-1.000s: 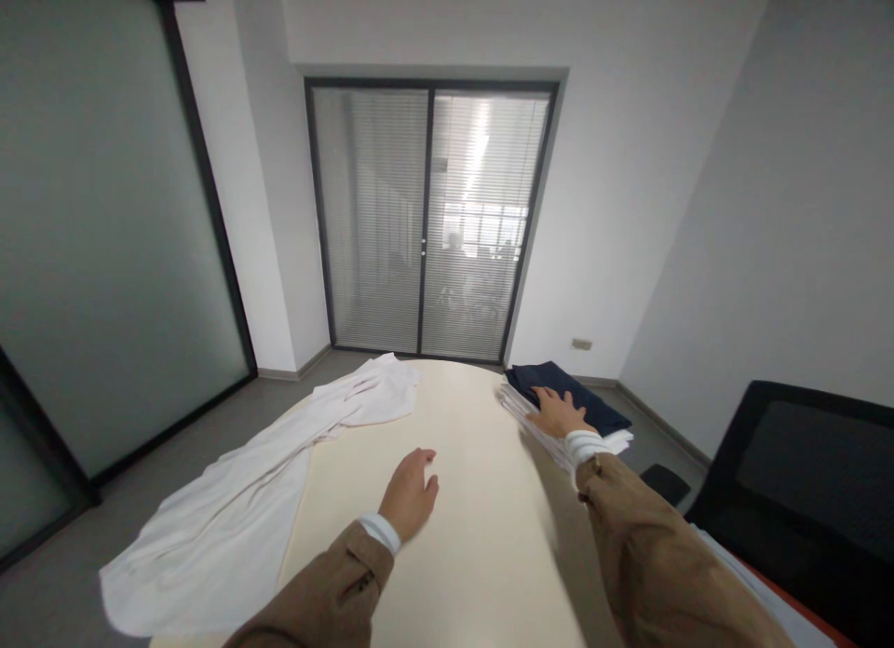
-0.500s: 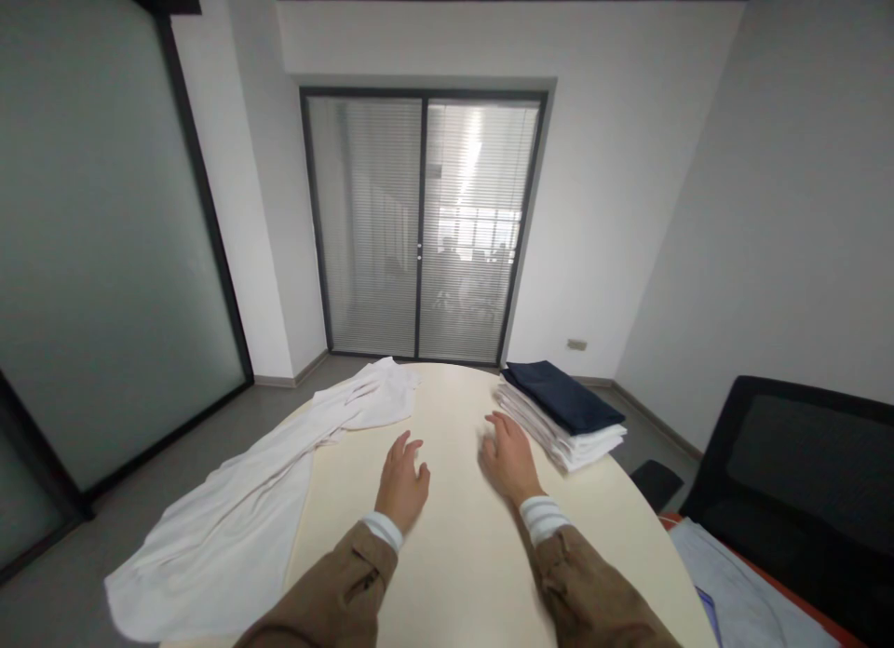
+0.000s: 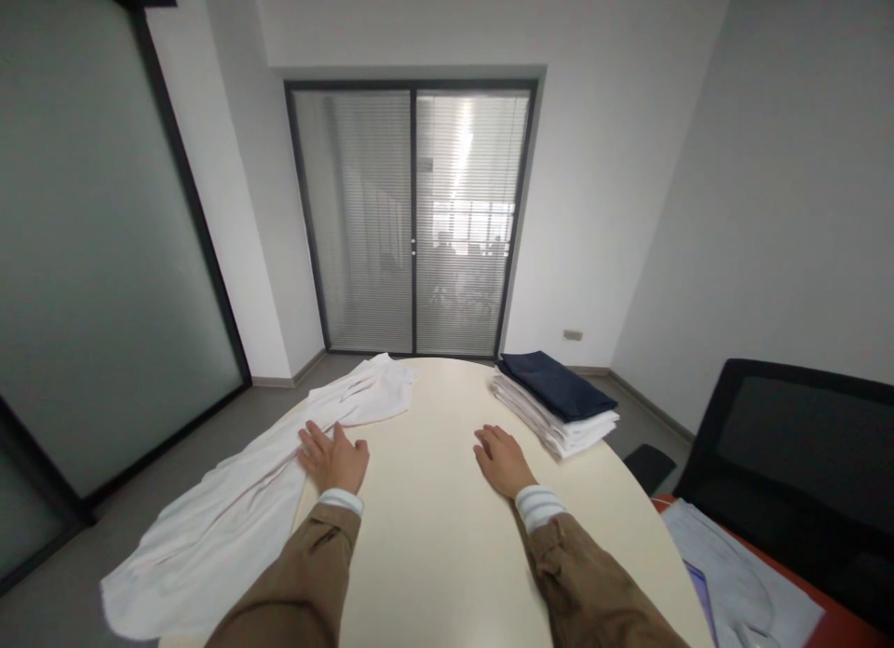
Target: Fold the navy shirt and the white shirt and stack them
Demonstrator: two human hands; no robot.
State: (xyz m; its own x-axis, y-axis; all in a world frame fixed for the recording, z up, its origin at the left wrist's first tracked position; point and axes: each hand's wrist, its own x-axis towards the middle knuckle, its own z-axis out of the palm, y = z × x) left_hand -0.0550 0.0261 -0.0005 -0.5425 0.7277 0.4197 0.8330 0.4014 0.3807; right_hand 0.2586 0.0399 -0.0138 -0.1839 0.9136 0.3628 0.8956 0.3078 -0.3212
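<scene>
A long white cloth garment (image 3: 216, 527), loosely creased, lies along the left side of the pale table (image 3: 426, 555). Over its inner edge is my left hand (image 3: 333, 457), fingers spread; whether they press on the fabric I cannot tell. My right hand (image 3: 501, 460) is above or on the bare tabletop, fingers loosely bent and apart, holding nothing. Just beyond it, at the right rear, sits a stack of folded white cloths (image 3: 559, 432) topped by a folded navy cloth (image 3: 559, 385).
To the right stands a black mesh-backed chair (image 3: 796, 480). Beside the table there, a grey-white item (image 3: 740, 564) lies on a red surface. A glass door with blinds (image 3: 412, 220) is set in the far wall, and a frosted panel (image 3: 104, 238) is at left.
My left hand has moved left from the bare tabletop to the white garment, its fingers spreading. My right hand has shifted slightly toward me, away from the stack. The view has turned a little.
</scene>
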